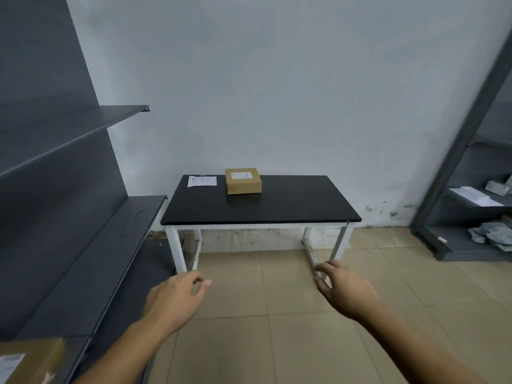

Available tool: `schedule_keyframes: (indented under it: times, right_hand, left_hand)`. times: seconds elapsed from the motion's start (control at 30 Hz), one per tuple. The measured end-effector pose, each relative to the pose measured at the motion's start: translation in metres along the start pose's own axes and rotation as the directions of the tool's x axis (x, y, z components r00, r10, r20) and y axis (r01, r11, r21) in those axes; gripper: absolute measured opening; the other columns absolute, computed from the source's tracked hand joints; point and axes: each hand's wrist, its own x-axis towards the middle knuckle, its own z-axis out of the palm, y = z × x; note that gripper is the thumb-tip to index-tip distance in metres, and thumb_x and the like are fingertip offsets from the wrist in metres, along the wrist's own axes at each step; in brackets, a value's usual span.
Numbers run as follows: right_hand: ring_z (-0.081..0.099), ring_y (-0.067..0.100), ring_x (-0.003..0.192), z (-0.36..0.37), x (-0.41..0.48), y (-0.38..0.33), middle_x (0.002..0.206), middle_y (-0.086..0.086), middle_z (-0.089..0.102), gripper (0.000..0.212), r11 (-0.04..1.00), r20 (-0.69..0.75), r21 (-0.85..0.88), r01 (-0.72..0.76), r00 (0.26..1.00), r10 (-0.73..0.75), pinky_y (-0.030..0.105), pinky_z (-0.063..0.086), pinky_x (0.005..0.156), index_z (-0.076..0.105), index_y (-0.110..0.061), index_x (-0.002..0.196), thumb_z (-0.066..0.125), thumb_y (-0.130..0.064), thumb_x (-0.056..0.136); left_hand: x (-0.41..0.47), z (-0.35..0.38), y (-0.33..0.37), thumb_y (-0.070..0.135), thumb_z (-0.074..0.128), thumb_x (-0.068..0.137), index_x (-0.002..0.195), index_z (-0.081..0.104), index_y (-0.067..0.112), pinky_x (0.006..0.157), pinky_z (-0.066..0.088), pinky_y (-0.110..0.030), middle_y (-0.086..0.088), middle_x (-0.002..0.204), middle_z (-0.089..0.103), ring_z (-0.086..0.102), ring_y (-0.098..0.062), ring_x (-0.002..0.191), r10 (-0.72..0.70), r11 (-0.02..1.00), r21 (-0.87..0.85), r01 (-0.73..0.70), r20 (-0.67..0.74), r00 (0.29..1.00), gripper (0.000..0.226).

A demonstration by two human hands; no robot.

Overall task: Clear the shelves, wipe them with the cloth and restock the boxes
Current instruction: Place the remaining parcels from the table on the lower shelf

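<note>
Shelving fills the whole left side, dark grey metal, its upper and middle boards bare as far as I can see them. A second grey rack stands at the right edge with crumpled wrapping and pale packets on its lower levels (too blurred to name more closely). Between the two, pushed against the white wall, sits a black-topped table on white legs, over a floor of beige tiles. One cardboard box with a label on its lid rests near the back edge of that table, left of centre, and a white printed sheet lies flat just beside it on the left. Another cardboard box, also labelled, shows at the bottom left corner on the lowest shelf. Both arms reach forward over the floor, well short of the table: the left hand is loosely curled and holds nothing, and the right hand is spread open, fingers apart, also holding nothing.
</note>
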Motion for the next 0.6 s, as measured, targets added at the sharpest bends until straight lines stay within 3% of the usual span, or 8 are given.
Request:
schedule_keyframes:
  times: [0.1,0.37,0.6]
  right_hand:
    - [0.059,0.014,0.118,-0.006,0.049,0.008,0.142,-0.009,0.052,0.042,1.0,0.005,0.003,0.009,1.0,-0.009,0.027,0.046,0.082,0.054,-0.032,0.141,0.041,-0.047,0.104]
    - [0.059,0.015,0.118,-0.003,0.165,0.017,0.142,-0.005,0.052,0.042,0.998,0.007,-0.001,0.068,0.998,-0.068,0.028,0.05,0.091,0.053,-0.029,0.142,0.042,-0.046,0.105]
    - [0.058,0.015,0.119,0.012,0.281,0.018,0.143,-0.008,0.051,0.041,0.998,-0.007,-0.009,0.055,0.998,-0.055,0.028,0.047,0.084,0.054,-0.032,0.14,0.044,-0.046,0.103]
  left_hand:
    - [0.041,0.002,0.014,0.063,0.037,0.099,0.103,0.061,0.039,0.07,0.045,-0.029,0.019,0.096,0.065,0.06,-0.005,0.085,-0.01,1.0,0.008,0.01,-0.011,1.0,0.034]
    - [0.147,0.017,0.02,0.062,0.038,0.099,0.105,0.06,0.04,0.065,0.04,-0.026,0.019,0.097,0.065,0.058,-0.001,0.084,-0.027,1.0,0.012,0.027,-0.003,1.0,0.031]
    - [0.261,0.035,-0.001,0.064,0.036,0.099,0.109,0.059,0.043,0.072,0.044,-0.027,0.02,0.104,0.064,0.059,-0.003,0.09,-0.048,0.999,0.0,0.048,0.019,0.999,0.032]
